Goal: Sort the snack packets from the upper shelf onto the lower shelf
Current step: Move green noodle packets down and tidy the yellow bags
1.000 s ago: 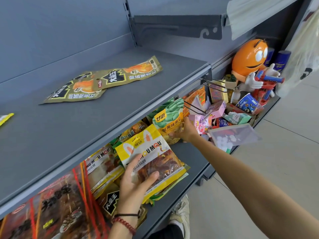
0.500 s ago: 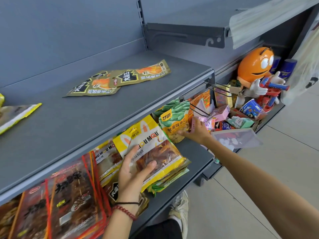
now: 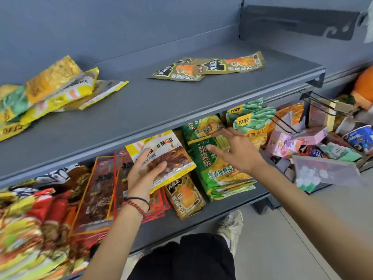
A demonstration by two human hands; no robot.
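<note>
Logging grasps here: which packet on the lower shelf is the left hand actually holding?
The yellow MOUMOU packet with the brown picture: the left hand grips it. The green packets beside it lie ungripped under the spread right hand.

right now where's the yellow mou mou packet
Head view, centre: the yellow packet is at the lower shelf in the left hand, just left of the green packets.

Centre frame: the left hand [image 3: 144,174] grips a yellow packet [image 3: 161,156] above the lower shelf [image 3: 212,223], thumb across its front. Just right of it, the right hand [image 3: 238,152] spreads straight fingers over a stack of green packets [image 3: 218,170]. The upper shelf [image 3: 141,110] carries two olive packets [image 3: 207,68] at upper centre and a yellow heap [image 3: 46,93] at upper left.
</note>
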